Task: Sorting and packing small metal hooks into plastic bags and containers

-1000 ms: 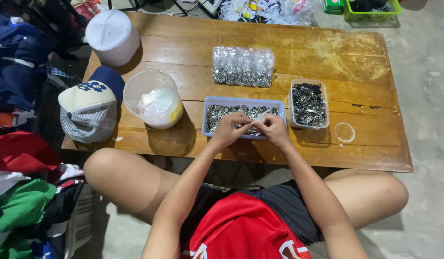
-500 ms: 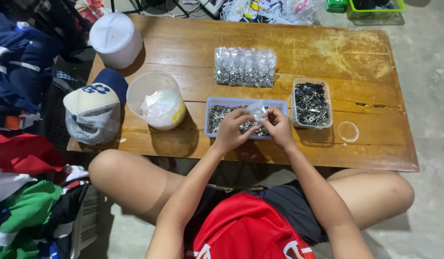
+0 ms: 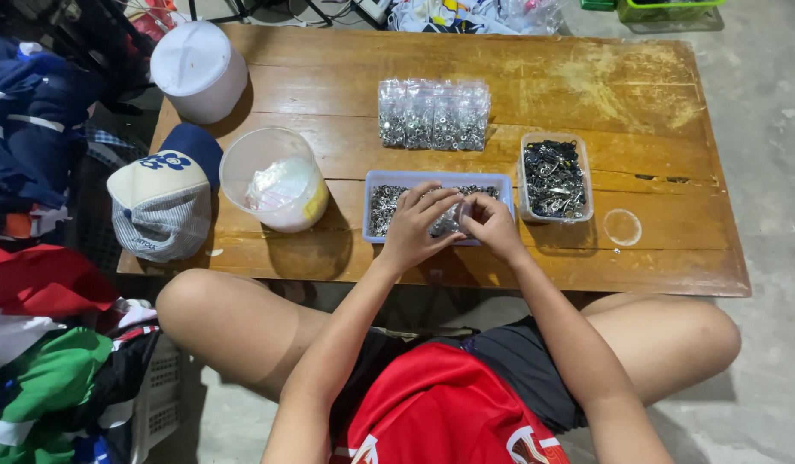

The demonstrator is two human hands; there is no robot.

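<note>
Wooden table (image 3: 346, 77): left hand (image 3: 412, 225) and right hand (image 3: 493, 225) over the blue tray (image 3: 373, 182), fingers pinching a small clear bag (image 3: 447, 223); black-parts tub (image 3: 553, 178) just right of the tray.

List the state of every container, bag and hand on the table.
Blue-rimmed tray: open, holding silver metal parts.
Clear tub: open, full of dark metal parts.
Round plastic tub: lidless, clear bags inside.
White bucket: lidded.
Packed bags: filled, in a row.
Left hand: pinching a small clear bag.
Right hand: gripping the same bag.
</note>
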